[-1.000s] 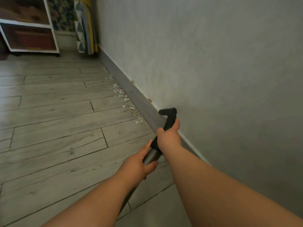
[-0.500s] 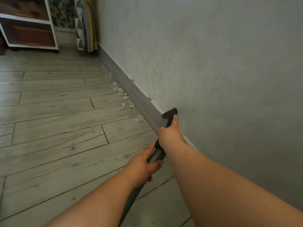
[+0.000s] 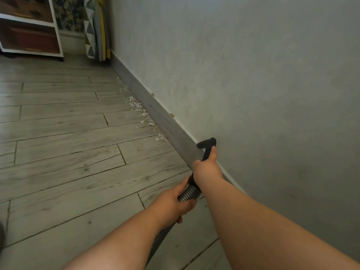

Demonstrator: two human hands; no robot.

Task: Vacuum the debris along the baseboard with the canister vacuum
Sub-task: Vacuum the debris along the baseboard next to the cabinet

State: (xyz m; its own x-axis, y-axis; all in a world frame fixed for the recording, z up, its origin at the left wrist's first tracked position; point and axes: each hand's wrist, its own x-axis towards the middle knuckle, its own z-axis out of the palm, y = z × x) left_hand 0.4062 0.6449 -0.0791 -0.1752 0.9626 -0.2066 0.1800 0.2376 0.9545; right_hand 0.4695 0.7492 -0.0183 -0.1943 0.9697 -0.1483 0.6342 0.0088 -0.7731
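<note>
Small pale scraps of debris (image 3: 144, 115) lie in a line on the wood floor against the grey baseboard (image 3: 171, 131). My right hand (image 3: 206, 168) grips the black vacuum handle (image 3: 206, 145), whose bent top end sticks out above my thumb. Just behind it, my left hand (image 3: 175, 203) holds the ribbed grey hose (image 3: 188, 193), which runs down under my forearm. The handle is nearer to me than the closest scraps. The nozzle and the canister are out of sight.
A plain grey wall (image 3: 253, 84) fills the right side. At the far end stand a white shelf unit (image 3: 31, 30) with brown drawers and patterned folded boards (image 3: 97, 30) leaning in the corner. Wood-plank floor (image 3: 68, 149) spreads to the left.
The view has shifted slightly forward and both hands with the handle and hose have edged along the baseboard toward the debris. The grips are unchanged.
</note>
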